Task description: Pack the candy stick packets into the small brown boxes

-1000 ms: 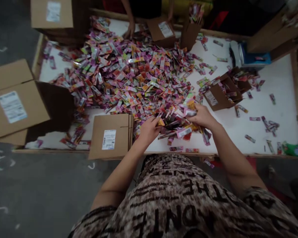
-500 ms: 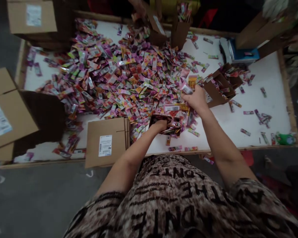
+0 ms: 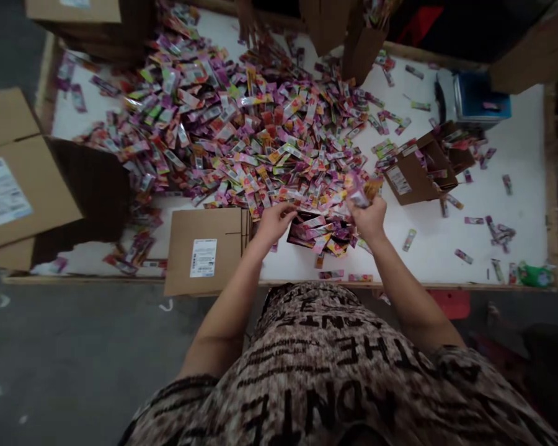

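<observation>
A small open carton (image 3: 294,234) stands near the table's front edge, filled with colourful stick packets (image 3: 323,232). At its left rim is my left hand (image 3: 277,223), fingers bent and the tips closed on the box's edge. My right hand (image 3: 371,218) grips a bunch of purple, pink and orange stick packets (image 3: 360,188) just above the right rim of that carton. A large loose heap of the same packets (image 3: 242,130) spreads beyond both hands.
Flattened cartons (image 3: 204,251) lie left of my arm. A tilted box of packets (image 3: 416,173) sits to the right, near a blue container (image 3: 481,96). Larger boxes (image 3: 23,179) line the left side. Another person's hand (image 3: 247,25) is at the far edge.
My left hand has come out of the small carton to its left rim. My right hand, still holding packets, has moved closer to the carton. The view has shifted.
</observation>
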`<state>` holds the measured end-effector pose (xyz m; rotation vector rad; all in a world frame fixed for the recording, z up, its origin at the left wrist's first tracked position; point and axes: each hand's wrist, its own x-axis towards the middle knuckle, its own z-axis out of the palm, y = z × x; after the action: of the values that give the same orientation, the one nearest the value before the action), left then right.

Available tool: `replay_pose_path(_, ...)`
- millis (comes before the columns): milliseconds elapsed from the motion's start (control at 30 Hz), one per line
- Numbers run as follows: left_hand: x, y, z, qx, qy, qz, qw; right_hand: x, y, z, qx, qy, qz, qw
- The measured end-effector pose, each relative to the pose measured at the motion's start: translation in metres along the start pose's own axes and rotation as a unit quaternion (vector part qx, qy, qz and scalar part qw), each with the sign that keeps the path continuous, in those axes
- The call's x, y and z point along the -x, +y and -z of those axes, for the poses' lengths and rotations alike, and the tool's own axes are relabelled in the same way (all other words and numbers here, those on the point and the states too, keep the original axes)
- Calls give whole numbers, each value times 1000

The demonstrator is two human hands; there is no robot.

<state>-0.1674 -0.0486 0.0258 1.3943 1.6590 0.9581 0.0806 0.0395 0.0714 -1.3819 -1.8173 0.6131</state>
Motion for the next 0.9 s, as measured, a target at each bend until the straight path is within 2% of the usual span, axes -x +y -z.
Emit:
replay_pose_path(33, 5, 5, -5, -14, -9, -43, 999, -13, -4, 5, 28, -8, 18, 999)
replay_pose_path(100, 12, 14, -18, -65, -75, -109, 989, -31, -15, 15, 114, -52, 61, 990)
replay_pose_path(167, 15, 20, -33, -167, -161, -128, 964, -28, -25, 20, 214, -141, 77, 963)
replay_pose_path(233, 11, 21, -50, -279, -228, -84, 929, -7, -27, 15, 292, -282, 59, 912)
replay_pose_path(300, 1, 16, -68, -343, -273, -19, 899, 22, -19, -3, 343, -422, 22, 839)
replay_pose_path(367, -10, 11, -87, -361, -290, 26, 886, 44, -6, -29, 365, -492, -22, 790)
replay_pose_path(400, -16, 10, -95, -364, -289, 37, 885, 49, 1, -42, 366, -501, -40, 783)
replay_pose_path(467, -23, 12, -108, -369, -278, 49, 886, 51, 13, -61, 354, -495, -63, 791)
replay_pose_path(533, -25, 16, -110, -366, -281, 58, 886, 46, 21, -66, 337, -489, -71, 801)
replay_pose_path(600, -21, 18, -96, -353, -297, 52, 886, 45, 27, -58, 316, -491, -79, 808)
replay_pose_path(667, -13, 14, -68, -256, -303, 21, 918, 54, 31, -43, 265, -500, -77, 821)
replay_pose_path(700, -7, 8, -52, -168, -286, 8, 943, 62, 32, -36, 235, -507, -69, 827)
replay_pose_path(733, -2, -1, -36, -65, -244, 5, 968, 71, 32, -30, 213, -514, -58, 829)
replay_pose_path(767, 2, -11, -22, 36, -174, 16, 984, 82, 32, -26, 207, -520, -45, 828)
replay_pose_path(833, 8, -34, -6, 154, -1, 83, 985, 102, 30, -26, 246, -525, -24, 815)
replay_pose_path(867, 10, -46, -6, 167, 67, 130, 975, 111, 29, -29, 278, -519, -18, 808)
replay_pose_path(900, 10, -56, -11, 159, 106, 178, 965, 117, 29, -33, 303, -509, -11, 806)
